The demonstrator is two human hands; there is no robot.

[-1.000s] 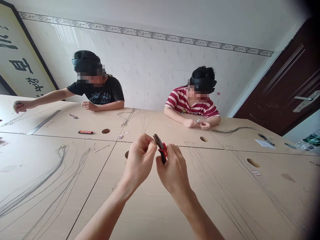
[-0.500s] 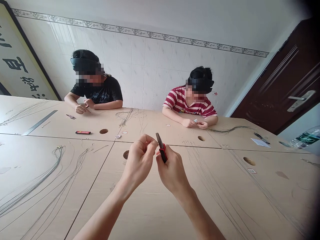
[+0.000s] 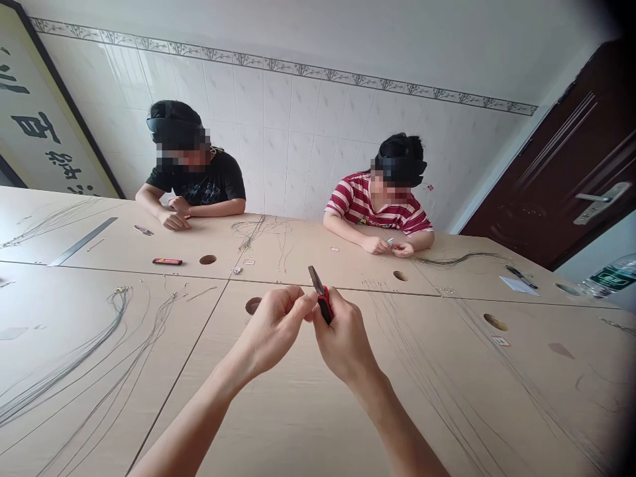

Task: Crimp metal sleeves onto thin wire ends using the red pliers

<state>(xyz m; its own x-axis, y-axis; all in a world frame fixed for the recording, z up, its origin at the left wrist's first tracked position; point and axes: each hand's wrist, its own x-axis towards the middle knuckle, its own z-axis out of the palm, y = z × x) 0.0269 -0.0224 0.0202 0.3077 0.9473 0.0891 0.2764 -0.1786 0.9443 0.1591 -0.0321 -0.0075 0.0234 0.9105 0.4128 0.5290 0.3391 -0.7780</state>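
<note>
My right hand [image 3: 342, 331] is wrapped round the red-and-black handle of small pliers [image 3: 322, 298], whose metal jaws point up and away from me. Close beside it on the left, my left hand [image 3: 278, 321] is closed in a pinch, thumb and fingertips near the jaws. Whatever is pinched there is too small to make out. Both hands are raised over the middle of the table [image 3: 278, 424]. On the table to the left lies a bundle of thin dark cords [image 3: 112, 324] with small metal ends. More thin cords [image 3: 417, 358] run along the right.
Two people sit across the table, one in a black shirt [image 3: 218, 179], one in a striped shirt [image 3: 348, 199]. A metal ruler [image 3: 84, 242], a red-and-black box [image 3: 167, 262], a pen [image 3: 521, 275] and a plastic bottle [image 3: 611, 275] lie about. Round holes [image 3: 495, 322] pierce the tabletop.
My left hand has come lower and its fingertips now sit closer to the pliers. My right hand stays nearly in place. The person in black has lowered a hand to the table.
</note>
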